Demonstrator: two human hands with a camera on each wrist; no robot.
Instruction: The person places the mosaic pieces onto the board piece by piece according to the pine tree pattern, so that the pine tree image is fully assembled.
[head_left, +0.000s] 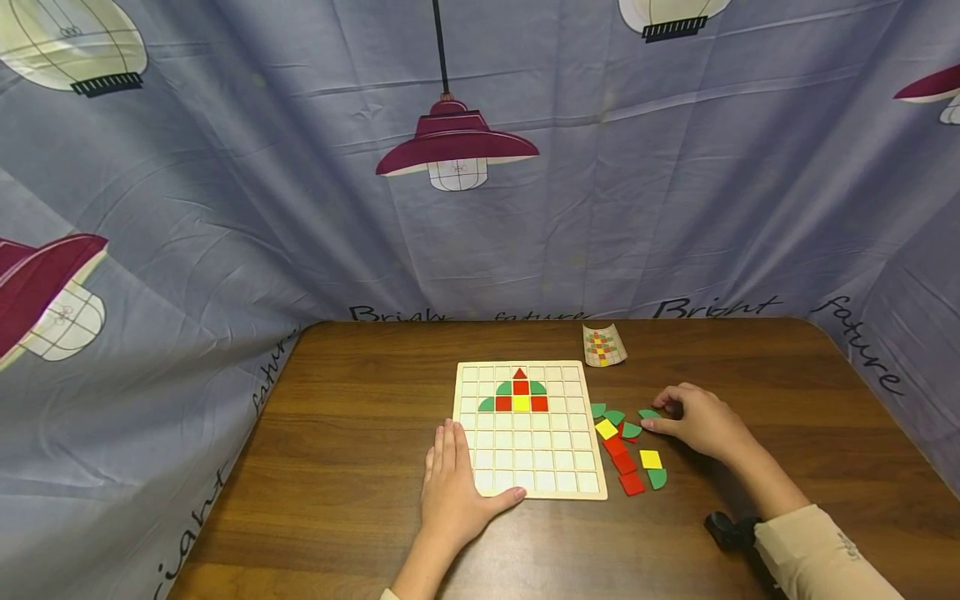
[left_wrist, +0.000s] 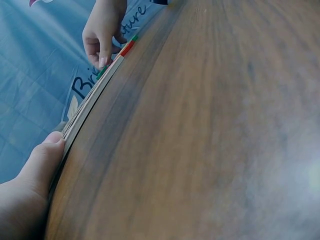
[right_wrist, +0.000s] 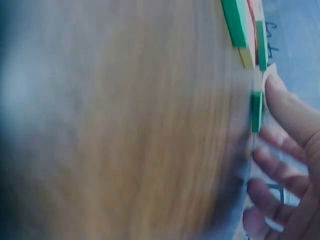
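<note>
A cream grid board [head_left: 502, 458] lies on the table with red, green and yellow tiles set in its upper rows. My left hand [head_left: 452, 492] rests along its lower left corner, fingers straight on the left side and thumb [left_wrist: 47, 145] at the near edge. To the right, my right hand [head_left: 697, 421] reaches over a green quarter-round tile [head_left: 648, 413]. Its thumb and fingers are spread around that tile [right_wrist: 257, 111] in the right wrist view, without a clear pinch. Beside it lie loose red tiles [head_left: 624, 462], yellow tiles [head_left: 651, 460] and green quarter-rounds [head_left: 657, 478].
A small curled pattern card [head_left: 603, 346] stands behind the board's right corner, showing a stacked coloured figure. A black strap-on device [head_left: 723, 531] sits at the right wrist. Grey-blue cloth [head_left: 480, 250] printed with lamps hangs behind the wooden table [head_left: 360, 467].
</note>
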